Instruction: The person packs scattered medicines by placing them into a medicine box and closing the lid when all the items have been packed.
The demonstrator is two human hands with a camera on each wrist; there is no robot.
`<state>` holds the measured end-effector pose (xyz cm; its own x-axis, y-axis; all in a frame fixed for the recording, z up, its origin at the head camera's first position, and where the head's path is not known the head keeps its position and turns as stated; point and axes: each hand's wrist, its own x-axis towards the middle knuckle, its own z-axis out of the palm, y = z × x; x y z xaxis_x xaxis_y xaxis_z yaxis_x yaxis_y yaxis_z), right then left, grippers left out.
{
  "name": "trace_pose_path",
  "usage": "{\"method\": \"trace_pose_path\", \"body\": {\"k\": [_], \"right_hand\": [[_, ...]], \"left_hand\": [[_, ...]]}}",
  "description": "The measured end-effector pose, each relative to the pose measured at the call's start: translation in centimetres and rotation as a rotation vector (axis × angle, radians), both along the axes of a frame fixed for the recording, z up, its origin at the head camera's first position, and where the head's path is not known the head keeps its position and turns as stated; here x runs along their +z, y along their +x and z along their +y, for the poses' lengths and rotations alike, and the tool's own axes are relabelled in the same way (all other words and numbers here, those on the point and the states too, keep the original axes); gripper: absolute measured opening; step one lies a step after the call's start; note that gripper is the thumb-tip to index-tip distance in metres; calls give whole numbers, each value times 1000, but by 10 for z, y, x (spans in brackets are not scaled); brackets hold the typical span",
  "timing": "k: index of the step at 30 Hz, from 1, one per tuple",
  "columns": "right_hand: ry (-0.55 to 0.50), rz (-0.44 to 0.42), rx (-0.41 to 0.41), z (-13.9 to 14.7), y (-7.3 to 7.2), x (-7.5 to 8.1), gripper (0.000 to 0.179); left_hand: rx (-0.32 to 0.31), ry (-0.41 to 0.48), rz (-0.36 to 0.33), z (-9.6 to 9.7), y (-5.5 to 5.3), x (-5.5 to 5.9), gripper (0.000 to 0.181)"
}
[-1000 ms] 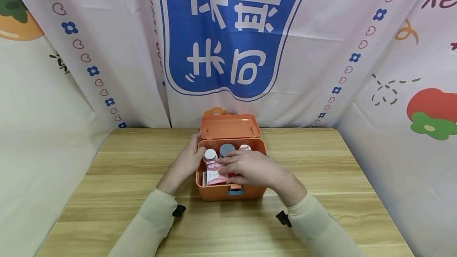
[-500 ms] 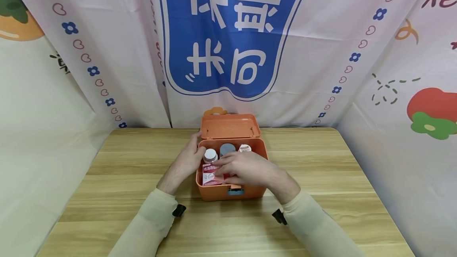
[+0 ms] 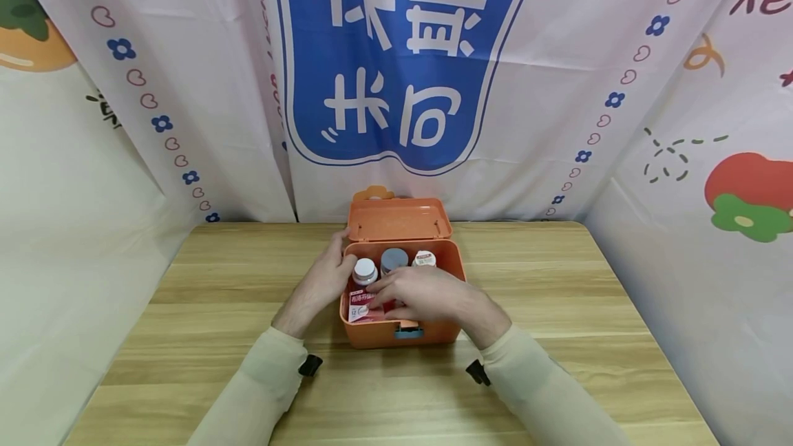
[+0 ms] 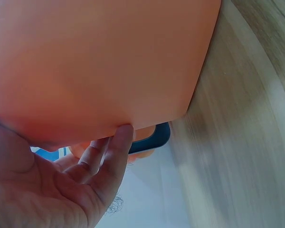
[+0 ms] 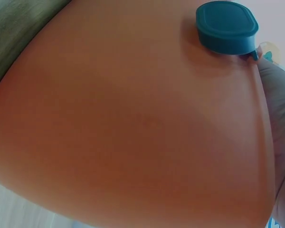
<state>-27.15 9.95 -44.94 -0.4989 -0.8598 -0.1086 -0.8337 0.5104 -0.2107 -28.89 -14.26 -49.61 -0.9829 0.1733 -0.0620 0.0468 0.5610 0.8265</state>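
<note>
In the head view an orange storage box (image 3: pixel 434 329) stands on the table with its lid (image 3: pixel 399 219) raised at the back. My left hand (image 3: pixel 319 291) grips its left rim; in the left wrist view the fingers (image 4: pixel 116 156) reach round its rear edge. My right hand (image 3: pixel 427 292) is over the opening, its fingers on a pink-and-white medicine carton (image 3: pixel 359 305) at the front left inside. Behind the carton stand a white-capped bottle (image 3: pixel 365 270), a grey-capped bottle (image 3: pixel 394 259) and a white-topped container (image 3: pixel 425 259). The right hand hides the box's right front contents.
A teal latch (image 5: pixel 227 28) sticks out from the front wall of the box. The wooden table (image 3: pixel 217 308) extends on both sides. A printed white curtain (image 3: pixel 526 157) hangs close behind the raised lid.
The medicine carton has shifted left and sunk lower inside the box, with my right hand following it slightly left. The left hand stays in place.
</note>
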Motion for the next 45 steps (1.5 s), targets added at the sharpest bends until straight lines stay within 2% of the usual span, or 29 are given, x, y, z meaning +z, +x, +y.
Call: {"method": "trace_pose_path", "body": {"k": [11, 20, 27, 37, 45], "right_hand": [[-19, -51, 11, -3, -4, -4, 31], [-84, -103, 24, 0, -8, -8, 30], [-83, -54, -13, 6, -6, -4, 30], [-167, -27, -24, 23, -7, 3, 30], [-228, 37, -54, 38, -13, 6, 26]], "left_hand": [[4, -4, -1, 0, 1, 1, 70], [2, -2, -10, 0, 0, 1, 71], [-4, 16, -20, -1, 0, 0, 71], [-21, 37, -13, -2, 1, 1, 71], [-41, -15, -11, -7, 0, 8, 73]]}}
